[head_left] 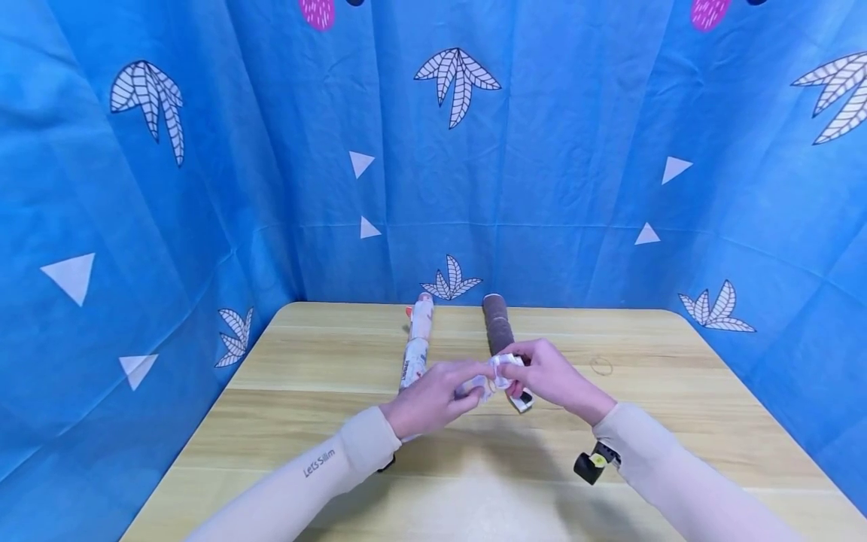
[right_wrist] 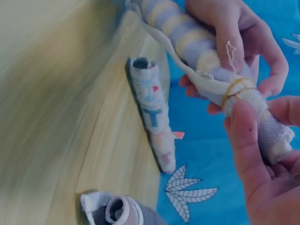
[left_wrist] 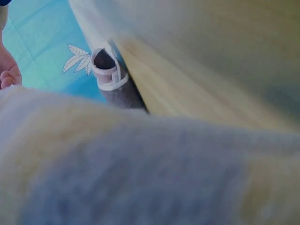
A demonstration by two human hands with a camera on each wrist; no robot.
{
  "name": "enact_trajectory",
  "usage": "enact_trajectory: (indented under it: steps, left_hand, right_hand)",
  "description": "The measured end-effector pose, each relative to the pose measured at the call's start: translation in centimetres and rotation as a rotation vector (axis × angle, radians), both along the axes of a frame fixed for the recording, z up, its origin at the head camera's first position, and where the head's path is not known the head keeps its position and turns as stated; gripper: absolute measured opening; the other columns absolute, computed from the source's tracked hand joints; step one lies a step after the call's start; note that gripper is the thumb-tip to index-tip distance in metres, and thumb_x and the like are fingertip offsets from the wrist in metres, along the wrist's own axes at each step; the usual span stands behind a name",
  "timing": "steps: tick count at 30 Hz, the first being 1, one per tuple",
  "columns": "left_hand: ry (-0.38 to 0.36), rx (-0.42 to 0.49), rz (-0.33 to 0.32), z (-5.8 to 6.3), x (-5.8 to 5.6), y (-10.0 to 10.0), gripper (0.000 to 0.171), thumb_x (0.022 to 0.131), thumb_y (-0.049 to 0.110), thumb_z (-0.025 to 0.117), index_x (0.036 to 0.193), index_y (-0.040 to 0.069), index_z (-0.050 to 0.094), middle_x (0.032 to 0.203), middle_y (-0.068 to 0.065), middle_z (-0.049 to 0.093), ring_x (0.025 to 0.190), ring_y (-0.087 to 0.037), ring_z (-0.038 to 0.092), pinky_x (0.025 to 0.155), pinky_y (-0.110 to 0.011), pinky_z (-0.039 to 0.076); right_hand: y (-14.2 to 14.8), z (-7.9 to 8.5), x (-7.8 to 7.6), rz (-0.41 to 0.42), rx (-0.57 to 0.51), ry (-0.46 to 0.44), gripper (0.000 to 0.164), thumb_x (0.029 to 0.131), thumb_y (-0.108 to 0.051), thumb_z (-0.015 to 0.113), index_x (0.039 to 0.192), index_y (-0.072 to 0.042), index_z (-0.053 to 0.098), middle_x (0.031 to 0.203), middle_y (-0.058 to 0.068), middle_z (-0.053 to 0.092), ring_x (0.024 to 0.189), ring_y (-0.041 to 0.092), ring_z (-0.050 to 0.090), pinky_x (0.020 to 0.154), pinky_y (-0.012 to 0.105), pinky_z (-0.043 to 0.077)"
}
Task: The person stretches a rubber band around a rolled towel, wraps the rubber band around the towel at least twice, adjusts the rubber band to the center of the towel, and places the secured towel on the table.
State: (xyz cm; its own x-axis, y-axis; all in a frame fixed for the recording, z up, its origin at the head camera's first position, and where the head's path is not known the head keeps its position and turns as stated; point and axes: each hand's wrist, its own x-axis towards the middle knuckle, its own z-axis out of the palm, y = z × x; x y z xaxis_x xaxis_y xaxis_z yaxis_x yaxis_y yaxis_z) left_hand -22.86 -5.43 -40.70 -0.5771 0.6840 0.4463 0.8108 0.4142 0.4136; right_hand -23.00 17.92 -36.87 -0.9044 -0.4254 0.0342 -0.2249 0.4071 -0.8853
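Note:
A rolled-up striped cloth (right_wrist: 187, 40) in pale purple and yellow is held in the air above the table. My left hand (head_left: 436, 395) grips its middle, thumb on top and fingers beneath. At the end, my right hand (right_wrist: 262, 173) pinches the roll, its thumb next to a tan rubber band (right_wrist: 228, 96) that circles the cloth. A white strip runs along the roll, and a loose thread (right_wrist: 230, 51) sticks up. In the left wrist view the cloth is close and blurred, hiding most of the left hand.
A white printed roll (right_wrist: 152, 110) with a small red tag lies on the table's left. To its right lies a dark grey-brown roll (head_left: 497, 324) with a pale end. One thin rubber band (head_left: 600, 366) sits on the wooden table (head_left: 677, 421). Blue patterned curtains surround it.

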Motion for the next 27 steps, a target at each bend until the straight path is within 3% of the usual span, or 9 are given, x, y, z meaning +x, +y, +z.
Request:
enact_trajectory:
  steps: [7, 15, 19, 23, 27]
  left_hand:
    - [0.153, -0.089, 0.018, 0.6, 0.2, 0.1, 0.023, 0.097, 0.013, 0.062, 0.119, 0.019, 0.063, 0.101, 0.005, 0.066, 0.067, 0.0, 0.052, 0.06, -0.008, 0.042]
    - [0.142, -0.149, 0.044, 0.5, 0.3, 0.3, 0.012, 0.097, 0.015, 0.062, 0.109, 0.017, 0.063, 0.1, 0.004, 0.062, 0.075, -0.002, 0.055, 0.068, -0.006, 0.046]
    - [0.149, -0.134, 0.03, 0.3, 0.0, 0.0, 0.01, 0.098, 0.017, 0.063, 0.108, 0.018, 0.064, 0.101, 0.005, 0.062, 0.079, -0.002, 0.056, 0.075, -0.007, 0.048]
    - [0.048, -0.09, -0.011, 0.4, -0.4, -0.3, 0.009, 0.098, 0.013, 0.059, 0.104, 0.02, 0.061, 0.095, 0.008, 0.059, 0.078, -0.003, 0.054, 0.071, -0.012, 0.047]
    - [-0.169, -0.015, -0.038, 0.4, -0.9, -0.6, 0.016, 0.097, 0.009, 0.053, 0.103, 0.024, 0.056, 0.083, 0.008, 0.053, 0.073, -0.005, 0.051, 0.064, -0.018, 0.043]
  right_hand:
    - [-0.2, -0.1, -0.3, 0.021, -0.04, -0.067, 0.022, 0.093, -0.007, 0.063, 0.108, 0.006, 0.069, 0.085, 0.014, 0.071, 0.066, 0.019, 0.066, 0.064, 0.035, 0.059]
    - [-0.4, -0.5, -0.7, 0.0, -0.039, -0.068, 0.021, 0.091, -0.006, 0.062, 0.106, 0.007, 0.07, 0.084, 0.013, 0.071, 0.064, 0.018, 0.066, 0.068, 0.046, 0.06]
    - [-0.6, -0.3, -0.6, -0.015, -0.052, -0.083, 0.022, 0.091, -0.006, 0.062, 0.106, 0.007, 0.069, 0.084, 0.012, 0.071, 0.064, 0.018, 0.065, 0.065, 0.039, 0.06]
    - [-0.6, -0.1, -0.5, -0.01, -0.063, -0.097, 0.024, 0.091, -0.007, 0.061, 0.108, 0.008, 0.069, 0.084, 0.011, 0.071, 0.064, 0.016, 0.065, 0.064, 0.035, 0.059]
    - [-0.3, -0.1, -0.4, 0.037, -0.021, -0.054, 0.029, 0.096, -0.012, 0.063, 0.119, 0.005, 0.066, 0.084, 0.012, 0.07, 0.067, 0.019, 0.067, 0.064, 0.034, 0.059]
